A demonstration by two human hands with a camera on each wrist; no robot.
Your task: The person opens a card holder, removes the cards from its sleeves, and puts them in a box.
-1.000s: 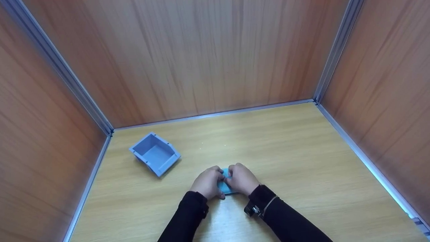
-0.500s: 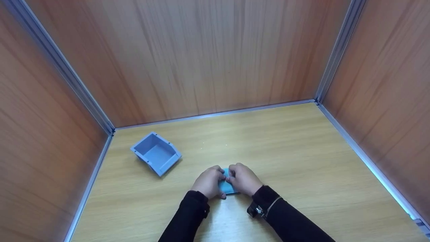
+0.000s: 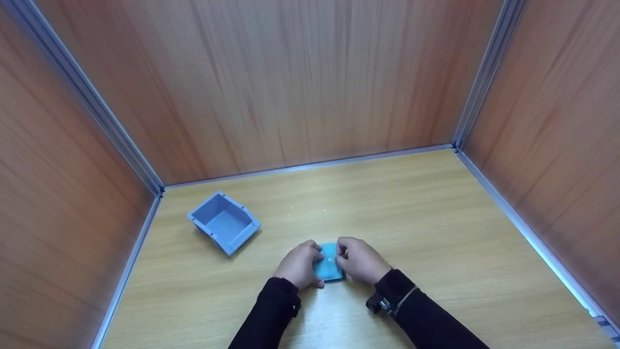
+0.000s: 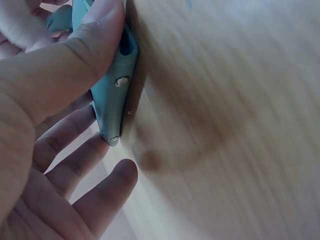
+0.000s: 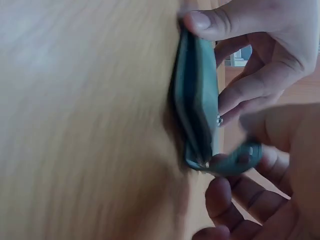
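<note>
Centrally, in the head view, a small teal flat pouch with a snap button [image 3: 329, 262] is seen lying on the light wooden tabletop [image 3: 436, 232], held between the 2 hands. The left hand [image 3: 299, 264] is curled against its left edge and the right hand [image 3: 361, 260] against its right edge, both wrists in black sleeves [image 3: 426, 320]. A grey-blue open plastic bin [image 3: 224, 222] is set well apart to the left, near the corner of the brown wood-grain walls [image 3: 290, 82].

From the left wrist view, the pouch [image 4: 114, 92] is shown edge-on against the tabletop, pinched under the left thumb [image 4: 87, 55], while the other fingers are spread loosely below it.

From the right wrist view, the pouch [image 5: 197, 100] is again seen edge-on, with a flap [image 5: 235, 161] bent away at its lower end. That flap is gripped by the right hand [image 5: 260, 165], and the left hand's fingers [image 5: 235, 60] are pressed on the pouch from above.
</note>
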